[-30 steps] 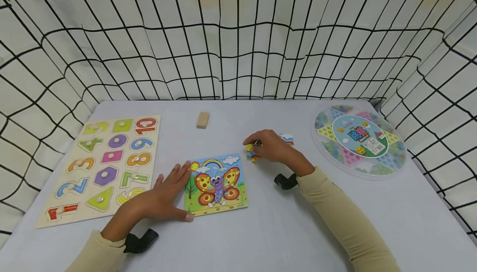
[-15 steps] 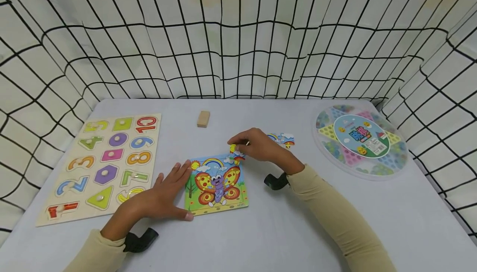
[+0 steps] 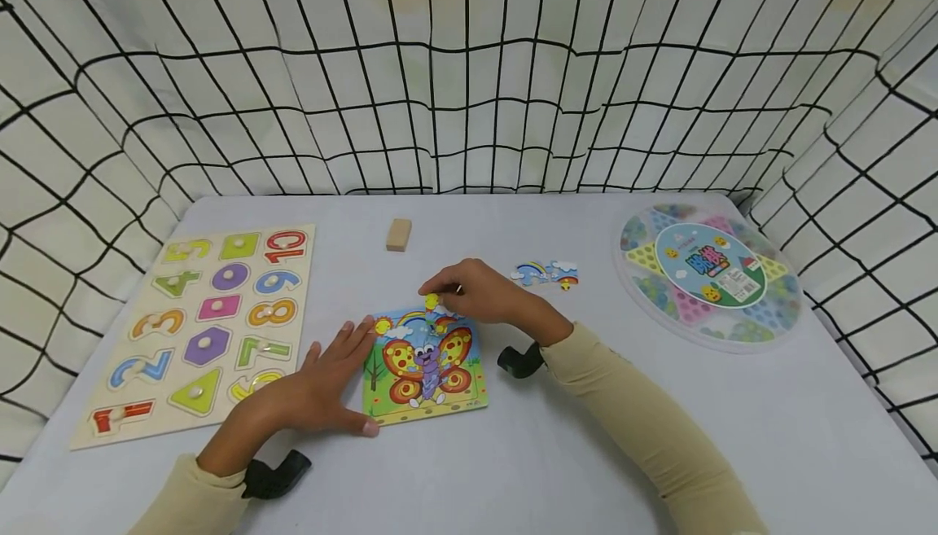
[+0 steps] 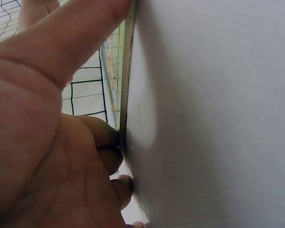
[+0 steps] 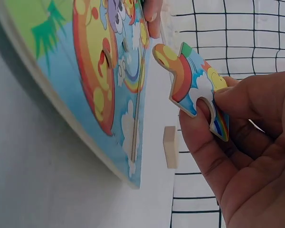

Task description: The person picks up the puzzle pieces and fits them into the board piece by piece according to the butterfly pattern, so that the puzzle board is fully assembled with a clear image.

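Note:
A butterfly jigsaw puzzle (image 3: 428, 376) lies on the white table, its picture facing up. Along its left edge rests my left hand (image 3: 318, 396), fingers spread, the thumb at the near left corner. The left wrist view catches the puzzle's thin edge (image 4: 126, 80) beside that thumb. Over the puzzle's far edge, my right hand (image 3: 479, 292) pinches a jigsaw piece (image 5: 192, 78) between thumb and fingers. It carries a yellow sun, a cloud and a bit of rainbow, and is held up off the board in the right wrist view.
Loose jigsaw pieces (image 3: 533, 273) lie beyond the right hand. A wooden number-and-shape board (image 3: 205, 292) takes up the left side. Farther back sits a small wooden block (image 3: 399, 235), and at the right a round game box (image 3: 707, 268). Black netting (image 3: 469, 116) surrounds the table.
The right hand has moved left with the jigsaw piece, from the table right of the puzzle to above its far edge. The left hand stays in place.

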Available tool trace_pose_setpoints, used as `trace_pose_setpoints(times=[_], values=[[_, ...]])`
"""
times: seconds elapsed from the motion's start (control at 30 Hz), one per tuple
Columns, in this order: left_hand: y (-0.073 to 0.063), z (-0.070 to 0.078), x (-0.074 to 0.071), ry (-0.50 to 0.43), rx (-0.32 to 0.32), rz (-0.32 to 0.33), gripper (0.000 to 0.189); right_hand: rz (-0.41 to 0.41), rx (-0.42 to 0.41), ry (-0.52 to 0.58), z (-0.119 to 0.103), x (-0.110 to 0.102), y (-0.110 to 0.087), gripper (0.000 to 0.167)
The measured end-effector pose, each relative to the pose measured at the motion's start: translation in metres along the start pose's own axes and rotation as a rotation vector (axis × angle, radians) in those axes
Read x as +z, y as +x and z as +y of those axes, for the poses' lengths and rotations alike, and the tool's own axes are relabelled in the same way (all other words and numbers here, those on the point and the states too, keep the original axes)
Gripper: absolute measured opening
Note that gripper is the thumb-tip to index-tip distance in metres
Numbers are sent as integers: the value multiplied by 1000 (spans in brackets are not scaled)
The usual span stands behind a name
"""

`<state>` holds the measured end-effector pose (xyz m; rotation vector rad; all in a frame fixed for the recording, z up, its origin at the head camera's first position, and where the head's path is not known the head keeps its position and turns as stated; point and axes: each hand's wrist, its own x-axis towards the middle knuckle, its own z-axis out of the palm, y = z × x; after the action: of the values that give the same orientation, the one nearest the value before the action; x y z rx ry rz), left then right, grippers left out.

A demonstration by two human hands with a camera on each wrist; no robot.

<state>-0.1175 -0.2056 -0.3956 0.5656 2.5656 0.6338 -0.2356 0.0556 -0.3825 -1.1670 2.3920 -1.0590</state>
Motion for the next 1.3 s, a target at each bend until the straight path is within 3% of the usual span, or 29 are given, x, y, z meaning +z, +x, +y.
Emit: trace_pose_setpoints(times=[0.3,0.63,1.03,1.3], values=[[3,-2,0,-7,-18,-8,125,-30,-2,-16,-11,7,10,26],[3,-4,0,-4,-14,-1,126,-75,22,37,-15,20,25,26],[2,-5,1,-14,-11,6,129,-70,28,64,-25,35,36,23],[2,-2,1,-15,-6,6,128,-54,12,-20,-27,45,41,21]])
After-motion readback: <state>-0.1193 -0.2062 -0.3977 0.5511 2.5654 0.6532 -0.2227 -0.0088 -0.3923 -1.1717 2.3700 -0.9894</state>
